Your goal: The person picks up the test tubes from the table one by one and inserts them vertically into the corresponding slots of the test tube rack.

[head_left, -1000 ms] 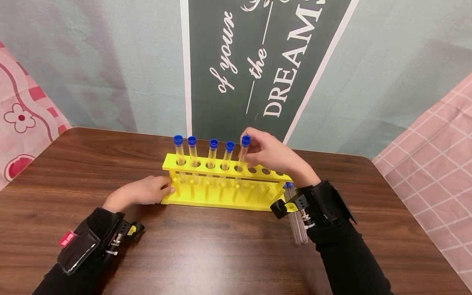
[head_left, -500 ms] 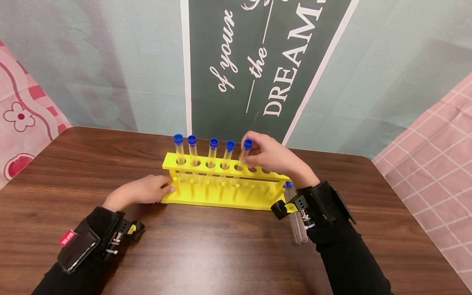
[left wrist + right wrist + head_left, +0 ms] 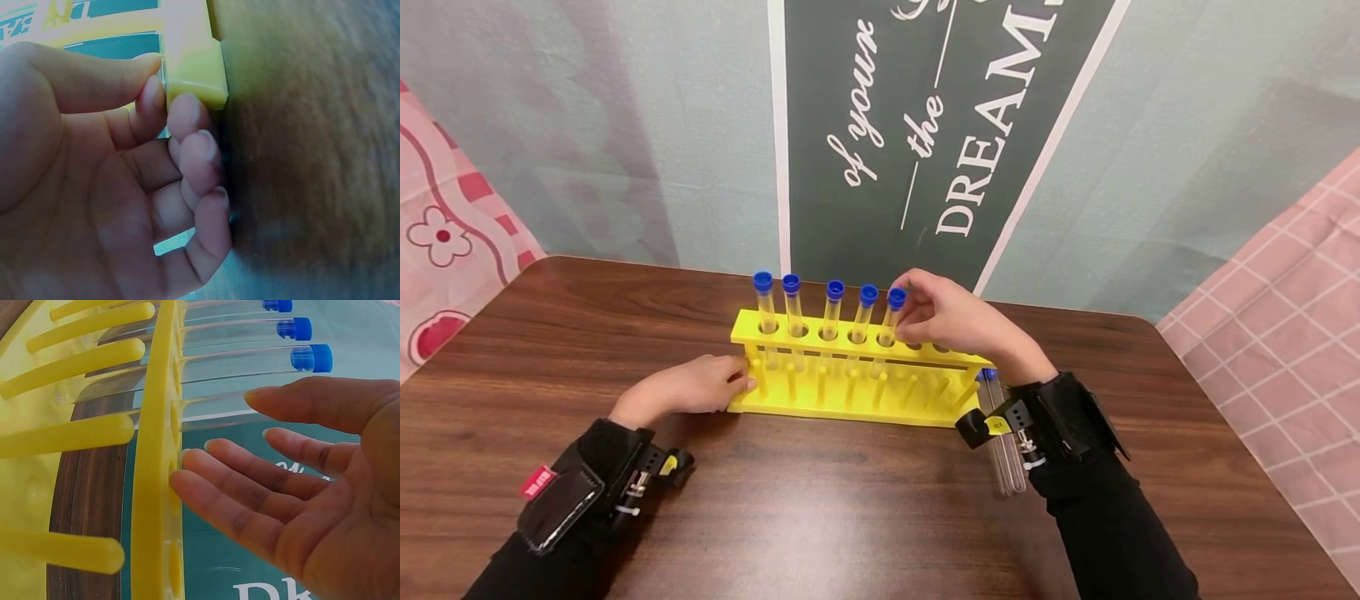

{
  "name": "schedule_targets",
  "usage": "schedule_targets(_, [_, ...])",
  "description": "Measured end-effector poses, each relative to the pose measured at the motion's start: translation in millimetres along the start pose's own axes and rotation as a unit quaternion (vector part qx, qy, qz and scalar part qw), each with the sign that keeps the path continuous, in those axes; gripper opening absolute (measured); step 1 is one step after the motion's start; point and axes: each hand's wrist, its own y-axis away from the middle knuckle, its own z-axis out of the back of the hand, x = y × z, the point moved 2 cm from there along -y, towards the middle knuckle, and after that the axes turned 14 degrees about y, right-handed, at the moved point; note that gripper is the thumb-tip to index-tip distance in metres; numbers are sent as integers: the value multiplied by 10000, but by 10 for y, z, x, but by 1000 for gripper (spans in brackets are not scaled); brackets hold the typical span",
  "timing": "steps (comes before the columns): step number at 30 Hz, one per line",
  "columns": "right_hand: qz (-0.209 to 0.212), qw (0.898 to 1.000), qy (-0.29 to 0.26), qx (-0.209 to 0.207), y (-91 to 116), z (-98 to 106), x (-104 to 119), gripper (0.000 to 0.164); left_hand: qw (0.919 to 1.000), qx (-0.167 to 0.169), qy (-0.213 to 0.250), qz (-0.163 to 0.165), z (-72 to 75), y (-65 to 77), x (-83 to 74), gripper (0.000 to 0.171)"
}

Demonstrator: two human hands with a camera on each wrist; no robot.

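Note:
In the head view a yellow test tube rack (image 3: 857, 410) stands on the table. Several clear test tubes with blue caps stand in its left holes. My right hand (image 3: 958, 315) is at the rightmost of these, a test tube (image 3: 888, 326) seated in its hole. The right wrist view shows the thumb (image 3: 294, 399) over this tube's upper part, hiding its cap, with the other fingers extended and apart. Whether the thumb still touches the tube cannot be told. My left hand (image 3: 696, 386) holds the rack's left end, thumb and fingers around its yellow edge (image 3: 197, 75).
More blue-capped test tubes (image 3: 1003, 454) lie on the wooden table (image 3: 820, 517) right of the rack, partly under my right wrist. Yellow pegs (image 3: 880, 390) line the rack's front. Behind the table hangs a cloth backdrop (image 3: 715, 150) with lettering.
The tube at my right hand has gone from tilted right to nearly in line with the others, its cap lower and further left. My fingers have loosened around it. The left hand has stayed put.

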Motion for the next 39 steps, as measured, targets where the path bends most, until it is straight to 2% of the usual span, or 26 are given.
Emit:
schedule_targets(6, [-82,9999,83,75,43,9,-4,47,9995,-86,-144,-252,-8,2,1,22])
schedule_targets(14, [-256,9988,395,-119,181,51,17,35,9998,-28,-81,-158,-9,10,-10,22])
schedule_targets(20, [-532,9965,531,-377,354,83,16,31,10000,0,-39,-30,-3,15,-9,21])
schedule_targets(29, [-630,9926,645,-816,647,142,-72,31,9998,-53,-84,-176,-13,10,-10,22])
schedule_targets(33, [-805,9901,668,-941,745,157,-137,29,9996,-65,-111,-231,-8,8,-11,22])
schedule_targets(39, [-1051,9822,1046,-1156,876,172,-250,29,9996,-65,-110,-243,-7,8,-10,22])
